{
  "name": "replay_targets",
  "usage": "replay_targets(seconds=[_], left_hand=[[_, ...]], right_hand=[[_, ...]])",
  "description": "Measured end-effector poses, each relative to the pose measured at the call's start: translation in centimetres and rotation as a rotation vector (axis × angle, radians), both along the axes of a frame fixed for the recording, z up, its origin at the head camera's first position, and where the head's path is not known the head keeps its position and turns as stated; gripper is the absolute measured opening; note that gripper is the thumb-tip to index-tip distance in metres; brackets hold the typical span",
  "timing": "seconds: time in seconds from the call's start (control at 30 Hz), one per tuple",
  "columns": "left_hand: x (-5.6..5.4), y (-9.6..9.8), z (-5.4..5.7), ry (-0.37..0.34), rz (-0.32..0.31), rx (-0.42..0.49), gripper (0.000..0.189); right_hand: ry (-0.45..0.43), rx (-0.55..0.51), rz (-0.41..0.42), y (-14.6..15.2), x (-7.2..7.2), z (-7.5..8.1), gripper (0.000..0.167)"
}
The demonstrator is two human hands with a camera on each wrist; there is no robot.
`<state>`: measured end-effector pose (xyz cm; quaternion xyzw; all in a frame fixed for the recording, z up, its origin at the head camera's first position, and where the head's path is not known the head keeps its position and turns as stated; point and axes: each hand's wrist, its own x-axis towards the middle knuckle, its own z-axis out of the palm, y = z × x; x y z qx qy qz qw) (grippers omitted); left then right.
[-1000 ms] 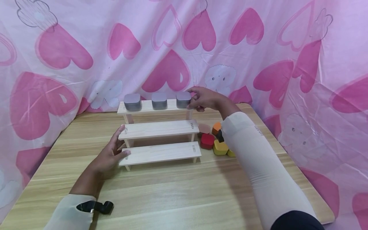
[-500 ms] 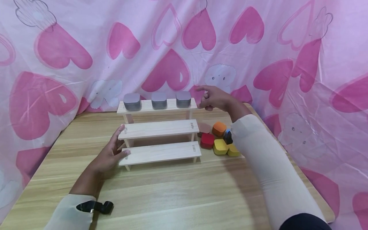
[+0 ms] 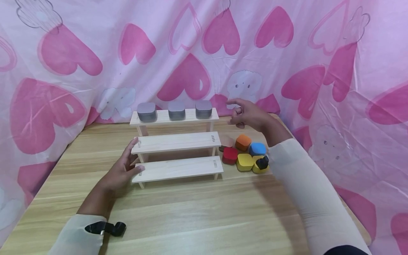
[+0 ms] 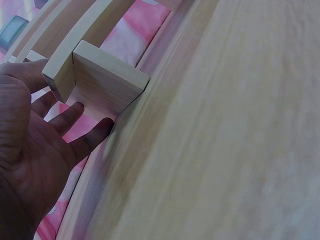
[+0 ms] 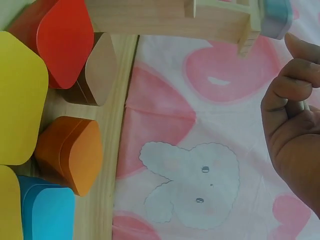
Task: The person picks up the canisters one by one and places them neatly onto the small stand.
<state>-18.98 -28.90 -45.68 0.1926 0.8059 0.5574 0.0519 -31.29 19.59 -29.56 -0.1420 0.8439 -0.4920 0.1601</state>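
A light wooden three-step display stand (image 3: 176, 142) is on the table. Three grey rounded-square blocks (image 3: 176, 111) sit spaced apart along its top step. My left hand (image 3: 118, 173) holds the stand's left end, thumb on the bottom step and index finger at the middle step. In the left wrist view, spread fingers (image 4: 92, 140) reach below the plank beside a leg (image 4: 107, 77). My right hand (image 3: 250, 115) hovers right of the top step, holding nothing, index finger extended and the others bent. In the right wrist view, that hand is near a grey block (image 5: 276, 19), apart from it.
Right of the stand lie a red block (image 3: 230, 156), a tan block (image 3: 226, 141), an orange block (image 3: 243, 142), a blue block (image 3: 257, 148) and two yellow blocks (image 3: 244, 162). A pink heart-print curtain (image 3: 137, 81) hangs behind the wooden table (image 3: 191, 219).
My right hand has let go of the rightmost grey block and moved away to the right. Its sleeve no longer covers the blue block. The left hand stays in place.
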Motion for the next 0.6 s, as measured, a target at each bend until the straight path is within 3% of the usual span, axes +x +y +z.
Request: replay_targets(seconds=[0.33, 0.6], left_hand=[[-0.1, -0.2, 0.0, 0.012, -0.015, 0.002, 0.106], [-0.2, 0.0, -0.1, 0.008, -0.009, 0.004, 0.106]], right_hand=[[0.032, -0.039, -0.017, 1.9, 2.3, -0.8, 0.078], [0.084, 0.013, -0.049, 4.1, 4.9, -2.4, 0.077]])
